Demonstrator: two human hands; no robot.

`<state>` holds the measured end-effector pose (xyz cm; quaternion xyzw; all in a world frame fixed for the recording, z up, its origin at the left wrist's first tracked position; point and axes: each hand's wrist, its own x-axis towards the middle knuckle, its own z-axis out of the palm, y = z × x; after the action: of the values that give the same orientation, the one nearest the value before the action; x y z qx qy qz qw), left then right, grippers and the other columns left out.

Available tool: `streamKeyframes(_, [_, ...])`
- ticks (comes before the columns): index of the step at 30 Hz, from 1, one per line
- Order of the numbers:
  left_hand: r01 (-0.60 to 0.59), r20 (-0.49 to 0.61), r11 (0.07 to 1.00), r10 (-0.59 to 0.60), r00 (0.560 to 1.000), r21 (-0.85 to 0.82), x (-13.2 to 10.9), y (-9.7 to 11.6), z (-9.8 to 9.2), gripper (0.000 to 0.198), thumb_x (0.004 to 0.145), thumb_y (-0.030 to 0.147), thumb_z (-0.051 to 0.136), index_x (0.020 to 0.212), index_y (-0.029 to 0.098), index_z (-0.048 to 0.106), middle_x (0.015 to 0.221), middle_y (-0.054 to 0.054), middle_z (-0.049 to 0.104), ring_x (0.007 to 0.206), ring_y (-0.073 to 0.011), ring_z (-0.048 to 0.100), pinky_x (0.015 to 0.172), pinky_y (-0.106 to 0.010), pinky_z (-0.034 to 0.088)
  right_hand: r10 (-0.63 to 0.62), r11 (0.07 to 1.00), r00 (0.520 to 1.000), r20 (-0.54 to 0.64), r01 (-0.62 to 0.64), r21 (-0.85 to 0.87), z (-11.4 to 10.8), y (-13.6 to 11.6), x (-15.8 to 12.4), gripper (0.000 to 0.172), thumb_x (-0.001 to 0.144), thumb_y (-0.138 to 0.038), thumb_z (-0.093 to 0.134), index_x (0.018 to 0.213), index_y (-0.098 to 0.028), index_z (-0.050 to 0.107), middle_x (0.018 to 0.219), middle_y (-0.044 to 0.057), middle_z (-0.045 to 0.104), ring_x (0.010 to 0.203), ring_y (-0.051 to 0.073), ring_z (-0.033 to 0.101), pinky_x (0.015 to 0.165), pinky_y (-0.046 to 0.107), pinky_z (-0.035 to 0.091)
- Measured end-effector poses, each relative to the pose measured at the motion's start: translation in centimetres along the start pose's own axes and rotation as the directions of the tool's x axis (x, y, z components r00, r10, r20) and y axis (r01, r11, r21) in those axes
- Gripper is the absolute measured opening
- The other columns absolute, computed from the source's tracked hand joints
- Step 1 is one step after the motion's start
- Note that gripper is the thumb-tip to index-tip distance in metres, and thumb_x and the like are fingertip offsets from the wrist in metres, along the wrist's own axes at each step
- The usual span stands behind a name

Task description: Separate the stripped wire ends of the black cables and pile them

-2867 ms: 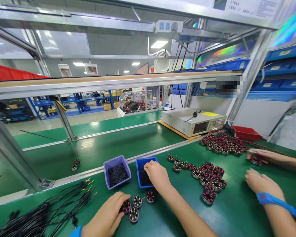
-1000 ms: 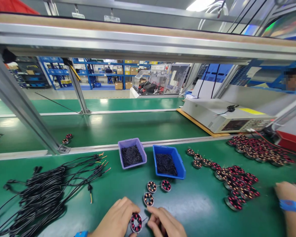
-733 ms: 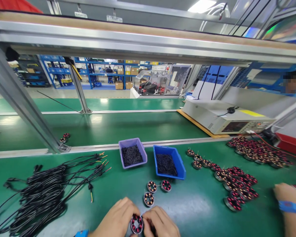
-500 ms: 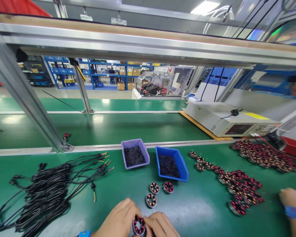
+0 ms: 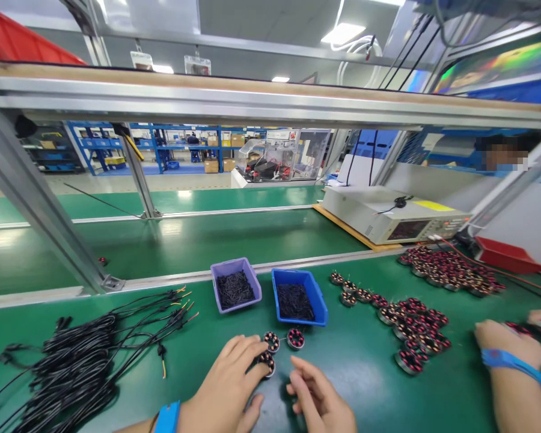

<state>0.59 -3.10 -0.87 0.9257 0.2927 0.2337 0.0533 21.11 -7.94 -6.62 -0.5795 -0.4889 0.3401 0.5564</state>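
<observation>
My left hand (image 5: 228, 385), with a blue wristband, reaches over a wound motor stator with copper-coloured coils (image 5: 267, 364). Its fingers are apart and partly cover the stator, while the thumb stays clear; whether they touch it I cannot tell. To the right, my right hand (image 5: 320, 400) is half curled above the table, fingers apart, nothing visible in it. Just beyond the left fingertips lies another copper-coloured stator (image 5: 272, 341), and beside that a red-coil stator (image 5: 296, 338).
Purple bin (image 5: 258, 282) and blue bin (image 5: 322, 300) hold small black pieces. Bundled black cables (image 5: 81, 355) lie left. Piles of stators (image 5: 415, 325) spread right, near a co-worker's hand (image 5: 507, 346). A metal post (image 5: 49, 198) and grey instrument (image 5: 356, 207) stand behind.
My hands have parted, and the red-coil stator they held together is no longer visible. My left hand has moved forward over the copper-coloured stator. The view has turned slightly right.
</observation>
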Motion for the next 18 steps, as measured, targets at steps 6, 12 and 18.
streamKeyframes(6, [-0.105,-0.041,0.994,0.105,0.994,-0.001,-1.3,-0.4,1.7,0.025,0.077,0.024,0.071,0.098,0.021,0.058,0.109,-0.004,0.072,0.093,-0.0219,0.065,0.082,-0.035,0.05,0.071,0.997,0.997,0.016,-0.07,-0.011,-0.1,0.2,-0.4,0.051,0.079,-0.066,0.069,0.096,-0.019,0.077,0.073,0.008,0.073,0.062,0.021,0.07,0.052,0.022,0.058])
streamKeyframes(12, [-0.146,-0.077,0.971,0.163,0.984,0.191,-1.7,-0.4,0.7,0.042,0.084,0.05,0.066,0.113,0.021,0.061,0.08,-0.001,0.065,0.074,-0.021,0.059,0.087,-0.042,0.044,0.081,0.992,0.995,0.052,-0.075,-0.105,0.1,-0.5,-0.7,0.054,0.082,-0.07,0.061,0.093,-0.019,0.076,0.066,0.006,0.07,0.057,0.02,0.067,0.051,0.022,0.057])
streamKeyframes(18, [-0.085,-0.175,0.994,0.096,0.98,0.072,-2.5,-0.5,2.6,0.027,0.088,0.047,0.062,0.095,0.021,0.06,0.077,0.002,0.062,0.074,-0.0177,0.058,0.093,-0.041,0.043,-0.181,0.946,0.915,0.36,0.262,-0.192,0.7,-1.2,-1.0,0.025,0.096,-0.037,0.055,0.094,-0.022,0.075,0.071,0.002,0.068,0.058,0.014,0.066,0.054,0.017,0.054])
